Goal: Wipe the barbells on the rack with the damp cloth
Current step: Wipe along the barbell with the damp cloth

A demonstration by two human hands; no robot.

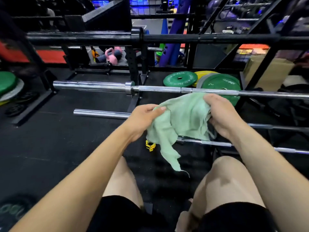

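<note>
Green cloth, thin and frayed at its hanging corner, is stretched between both hands in front of the person's bare knees, not yet pressed to any bar. The left hand pinches the cloth's left edge between thumb and curled fingers; the right hand is closed over the bunched right side, knuckles up, fingers tucked under the fabric. Both forearms reach forward and slightly inward, so the hands sit near each other with the cloth spread between them.

By the look of it, this is the step of readying or refolding the cloth rather than wiping. The chrome barbells lie crosswise on the low rack: the far barbell runs just beyond the cloth's top edge, the middle barbell passes behind the hands, and the near barbell shows below the right wrist. A black barbell rests higher and farther off.

The next move probably calls for gathering the cloth into one palm, wrapping it round a shaft and sliding along its length.
</note>
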